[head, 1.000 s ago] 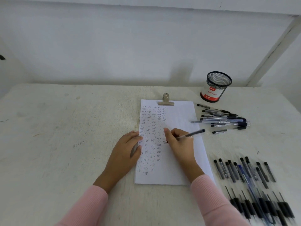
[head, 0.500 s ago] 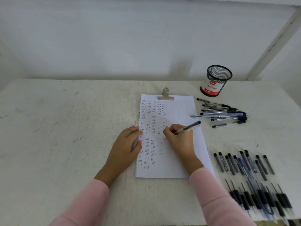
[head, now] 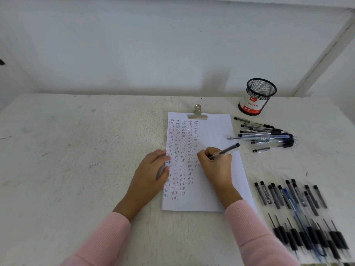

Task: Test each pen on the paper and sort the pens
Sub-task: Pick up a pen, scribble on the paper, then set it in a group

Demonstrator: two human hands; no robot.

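Observation:
A white sheet of paper (head: 215, 131) lies on the table, its left half filled with columns of small handwritten "test" marks. My right hand (head: 217, 166) grips a clear pen with a black end (head: 226, 150), tip down on the paper at the foot of the rightmost column. My left hand (head: 148, 177) rests flat on the sheet's left edge, with a small grey thing showing under its thumb. A loose pile of pens (head: 269, 135) lies right of the sheet's top. Several more pens (head: 297, 208) lie in rows at the lower right, blurred.
A black mesh pen cup (head: 257, 96) with a red and white label stands at the back right. A metal clip (head: 197, 114) holds the sheet's top edge. The white table (head: 76, 150) stretches bare to the left; a wall runs along its back.
My right hand stays at the same spot on the sheet, and the pen's back end has tilted a little higher. My left hand has not moved. The camera view shifted slightly.

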